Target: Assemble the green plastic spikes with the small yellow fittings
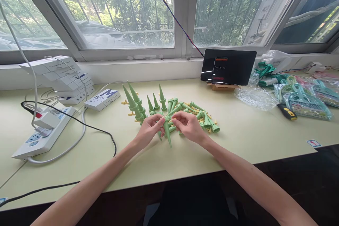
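Observation:
Between my hands, over the table, a green plastic watering spike (167,132) hangs with its point down and toward me. My left hand (151,127) pinches it near its collar from the left. From the right my right hand (188,124) closes thumb and finger at the same collar; a bit of yellow shows there, partly covered by the fingers. Behind my left hand several green spikes (134,102) with yellow valves stand point up. A loose pile of spikes (205,117) and yellow valves lies behind and right of my right hand.
A white power strip (43,137) with cables and a stack of white boxes (63,77) stand left. A flat white box (102,99) lies nearer. At the back, a tablet (238,67) leans behind a phone timer (219,70). Right are a screwdriver (287,111) and bagged brush sets (307,100).

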A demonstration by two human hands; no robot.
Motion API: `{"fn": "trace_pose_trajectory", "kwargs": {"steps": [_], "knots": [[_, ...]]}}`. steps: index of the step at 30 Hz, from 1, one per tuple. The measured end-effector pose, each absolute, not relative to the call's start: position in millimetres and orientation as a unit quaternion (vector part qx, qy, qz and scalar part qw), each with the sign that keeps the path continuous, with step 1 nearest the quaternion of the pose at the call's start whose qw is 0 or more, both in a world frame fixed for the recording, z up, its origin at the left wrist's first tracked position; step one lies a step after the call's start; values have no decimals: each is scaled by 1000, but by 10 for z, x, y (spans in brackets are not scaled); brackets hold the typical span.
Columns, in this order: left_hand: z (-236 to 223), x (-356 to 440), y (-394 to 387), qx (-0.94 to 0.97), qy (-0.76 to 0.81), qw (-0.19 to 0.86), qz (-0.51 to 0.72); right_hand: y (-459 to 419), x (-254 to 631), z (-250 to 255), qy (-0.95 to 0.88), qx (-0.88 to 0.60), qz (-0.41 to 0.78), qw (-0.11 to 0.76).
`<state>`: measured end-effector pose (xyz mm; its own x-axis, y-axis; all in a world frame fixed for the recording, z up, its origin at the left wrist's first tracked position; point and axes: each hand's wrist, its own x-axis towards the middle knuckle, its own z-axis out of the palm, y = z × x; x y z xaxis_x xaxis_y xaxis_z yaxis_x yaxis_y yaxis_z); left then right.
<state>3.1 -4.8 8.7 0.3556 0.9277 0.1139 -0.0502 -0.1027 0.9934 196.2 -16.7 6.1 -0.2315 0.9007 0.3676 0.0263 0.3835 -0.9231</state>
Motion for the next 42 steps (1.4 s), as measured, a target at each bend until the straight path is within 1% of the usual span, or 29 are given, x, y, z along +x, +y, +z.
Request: {"fn": "trace_pose_trajectory", "kwargs": {"steps": [4,25,42], "knots": [[79,23,-43,607,358,555,442,-171,1968,61,-648,-338,451,512],[42,-3,-25,618,353,538,451,-164,1972,53,-628,-336,487,506],[47,-8,-36,629,353,530,446,-171,1991,74,-661,-369,457,467]]}}
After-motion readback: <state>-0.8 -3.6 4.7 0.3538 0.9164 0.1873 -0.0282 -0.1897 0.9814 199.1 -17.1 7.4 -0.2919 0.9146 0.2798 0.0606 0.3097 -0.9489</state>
